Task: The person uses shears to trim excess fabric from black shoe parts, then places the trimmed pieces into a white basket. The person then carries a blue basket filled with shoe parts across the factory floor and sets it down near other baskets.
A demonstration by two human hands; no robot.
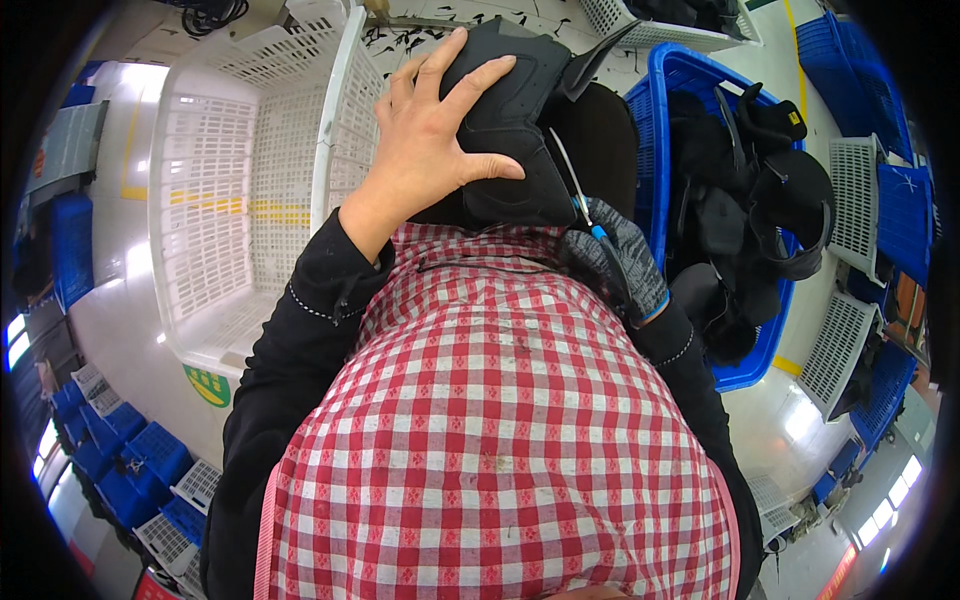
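A black, padded, stitched fabric piece [508, 130], which looks like a brace with a strap [600, 62] off its upper right, lies across my lap. My bare left hand [430, 130] rests on it, fingers and thumb spread out over its surface. At its lower right edge, my right hand [615, 260], in a grey knit glove with a blue cuff, is closed round a pair of scissors [588, 212] with light blue on the handle. A thin metal blade points up along the piece's edge. Most of the scissors' handle is hidden by the glove.
A large white slatted crate [330, 130] stands at my left. Close on my right, a blue crate [655, 130] holds a heap of similar black pieces [720, 200]. Black scraps [410, 40] litter the floor ahead. More white crates [855, 195] and blue crates stand farther right.
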